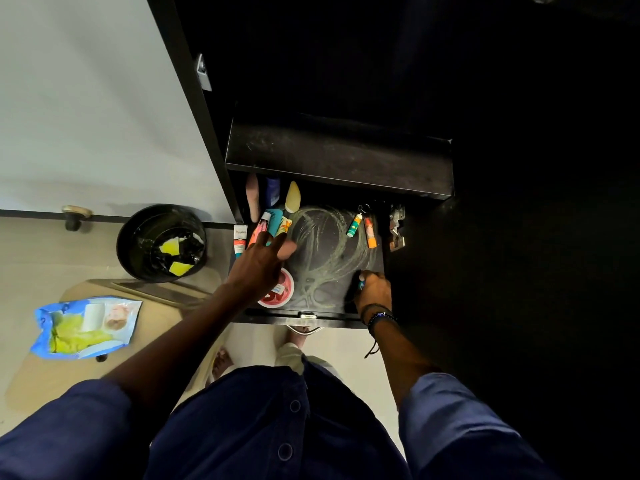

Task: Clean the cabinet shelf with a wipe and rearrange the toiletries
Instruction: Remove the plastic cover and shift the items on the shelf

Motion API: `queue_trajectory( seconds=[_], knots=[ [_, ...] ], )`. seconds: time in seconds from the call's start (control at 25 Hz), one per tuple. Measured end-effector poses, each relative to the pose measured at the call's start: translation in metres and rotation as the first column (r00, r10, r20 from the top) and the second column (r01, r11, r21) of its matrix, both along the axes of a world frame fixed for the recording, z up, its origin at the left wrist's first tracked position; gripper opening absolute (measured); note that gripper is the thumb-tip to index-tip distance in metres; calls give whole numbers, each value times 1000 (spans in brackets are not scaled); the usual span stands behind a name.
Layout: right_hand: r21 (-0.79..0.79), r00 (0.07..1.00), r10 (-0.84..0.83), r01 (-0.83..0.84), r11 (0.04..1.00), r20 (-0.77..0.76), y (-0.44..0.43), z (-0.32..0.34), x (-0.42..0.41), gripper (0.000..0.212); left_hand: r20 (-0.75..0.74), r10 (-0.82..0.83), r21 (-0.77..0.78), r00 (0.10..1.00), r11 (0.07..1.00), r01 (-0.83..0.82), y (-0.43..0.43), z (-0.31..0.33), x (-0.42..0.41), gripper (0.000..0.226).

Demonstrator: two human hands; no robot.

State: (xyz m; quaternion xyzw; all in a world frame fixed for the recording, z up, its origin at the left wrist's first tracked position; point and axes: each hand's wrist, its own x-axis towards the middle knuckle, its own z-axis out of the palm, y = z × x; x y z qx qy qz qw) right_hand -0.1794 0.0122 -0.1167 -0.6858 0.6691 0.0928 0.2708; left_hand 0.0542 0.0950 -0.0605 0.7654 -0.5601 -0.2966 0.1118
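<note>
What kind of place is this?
Probably a home bathroom or dressing area: a cabinet shelf holds a cream tube and teal comb, with a wipes pack and black bin nearby.

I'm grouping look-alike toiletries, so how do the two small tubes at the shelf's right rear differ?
The green-capped tube is mostly white and green; the orange tube is red-orange throughout. The green-capped tube looks shorter than the orange tube. The green-capped tube's far end leans right, the orange tube's leans left. Both lie flat on the shelf, side by side, clear of the left hand and of the right hand, which grips a small object.
</note>
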Motion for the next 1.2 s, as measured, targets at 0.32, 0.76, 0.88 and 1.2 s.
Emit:
queue_trajectory(
  seconds=[0.32, 0.76, 0.88, 1.2],
  knots=[
    [5, 931, 55, -61, 998, 361, -41, 19, 100, 29, -9, 91, -31, 996, 995, -91, 3, 1, 8, 68],
    [12, 926, 99, -111, 994, 365, -64, 14, 143, 23, -39, 78, 50, 996, 996, -76, 8, -10, 24, 72],
    [-155, 991, 20, 0, 988, 132, -70, 14, 111, 31, -48, 69, 62, 996, 996, -66, 7, -14, 23, 71],
    [-27, 982, -143, 140, 990, -120, -86, 6, 69, 73, -41, 41, 76, 998, 996, -38, 6, -21, 21, 77]
  ],
)
